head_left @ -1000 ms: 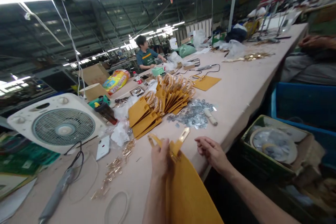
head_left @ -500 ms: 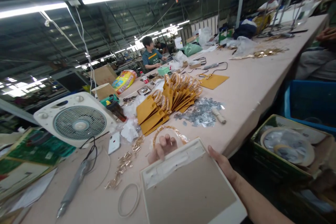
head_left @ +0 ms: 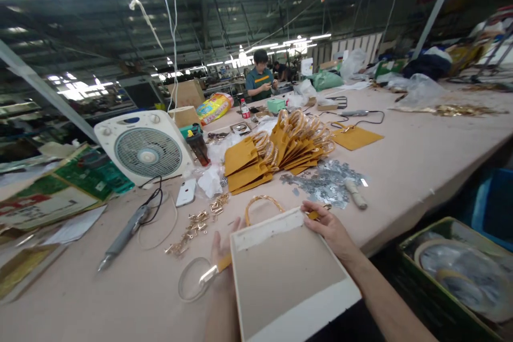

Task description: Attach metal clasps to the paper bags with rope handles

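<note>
A flat beige board with white edges and pale strips is tilted towards me at the bottom centre. My right hand grips its upper right corner, with a small mustard tab showing at the fingers. My left hand is by the board's left edge, slightly blurred, its visible fingers stretched out and apart. Beside it a mustard strap with a shiny metal fitting sticks out from the board. A wrapped orange handle arches up behind the top edge; what lies under the board is hidden.
Mustard bag pieces with wrapped handles are piled ahead, beside silver metal plates and a cloth roll. Leftward are gold screws, a ring, an electric screwdriver, a phone and a fan. A co-worker sits beyond.
My view has swung right-side-down to more level. My left hand has come from behind the board's top to its left side. The strap with the metal fitting now shows there.
</note>
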### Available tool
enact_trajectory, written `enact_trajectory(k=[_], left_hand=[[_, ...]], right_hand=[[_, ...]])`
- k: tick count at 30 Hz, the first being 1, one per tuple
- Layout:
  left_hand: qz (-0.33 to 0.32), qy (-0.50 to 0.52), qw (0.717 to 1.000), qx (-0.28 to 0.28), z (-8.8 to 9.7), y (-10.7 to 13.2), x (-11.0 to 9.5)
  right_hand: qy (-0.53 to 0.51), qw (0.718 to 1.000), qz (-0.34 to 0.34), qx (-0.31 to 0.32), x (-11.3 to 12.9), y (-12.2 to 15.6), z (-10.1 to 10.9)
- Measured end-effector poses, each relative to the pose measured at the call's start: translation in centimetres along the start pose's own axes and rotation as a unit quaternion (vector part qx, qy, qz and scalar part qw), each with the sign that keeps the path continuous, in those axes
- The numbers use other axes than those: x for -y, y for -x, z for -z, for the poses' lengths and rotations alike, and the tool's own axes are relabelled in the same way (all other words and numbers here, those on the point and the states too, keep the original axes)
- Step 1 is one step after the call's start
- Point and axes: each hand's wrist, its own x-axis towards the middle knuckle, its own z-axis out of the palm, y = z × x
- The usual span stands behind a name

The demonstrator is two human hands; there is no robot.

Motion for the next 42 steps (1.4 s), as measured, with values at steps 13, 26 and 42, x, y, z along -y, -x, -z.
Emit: enact_trajectory(k=[13,26,42], left_hand=[[-0.184,-0.633,0.750,-0.061,-2.4,1.7,-0.9],[-0.226,-0.768,0.591,-0.098,-2.2,1.2,5.2],[-0.184,-0.742,0.632,-0.128,-2.8,0.6,4.4]], right_hand=[[0.360,0.920,0.141,0.060,-1.4,0.6,0.6],[0.533,0.784,0.299,0.108,2.3,0.1,-5.2],[0.530,0.813,0.060,0.235,0.7,-3.7,-6.0]])
